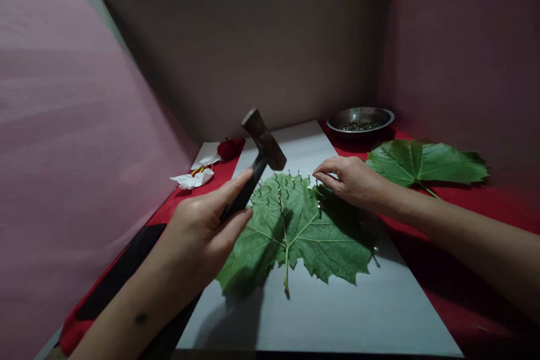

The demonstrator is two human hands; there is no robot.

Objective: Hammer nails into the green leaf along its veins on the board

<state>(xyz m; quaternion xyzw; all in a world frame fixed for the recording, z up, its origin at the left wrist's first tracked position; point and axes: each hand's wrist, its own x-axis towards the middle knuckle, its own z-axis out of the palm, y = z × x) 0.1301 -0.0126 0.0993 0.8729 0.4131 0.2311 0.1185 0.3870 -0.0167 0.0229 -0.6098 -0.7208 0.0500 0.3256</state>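
My left hand (206, 228) is wrapped round the dark handle of a hammer (265, 140), its metal head raised above the far part of a large green leaf (304, 233). The leaf lies on a white board (329, 315), its stem toward me. Several thin nails (287, 183) stand upright in the leaf's far half, some in rows along its veins. At the far right edge of the leaf, my right hand (350, 180) has thumb and forefinger pinched at a small nail; the fingertips partly hide it. One loose nail (376, 257) lies on the board by the leaf's right edge.
A metal bowl (360, 119) of nails stands at the back right on the red cloth (422, 242). Another leaf (426, 162) lies beyond my right forearm. Crumpled white tissue (193, 179), a red round object (228, 149) and a black flat object (122, 270) are at left. Walls enclose the table.
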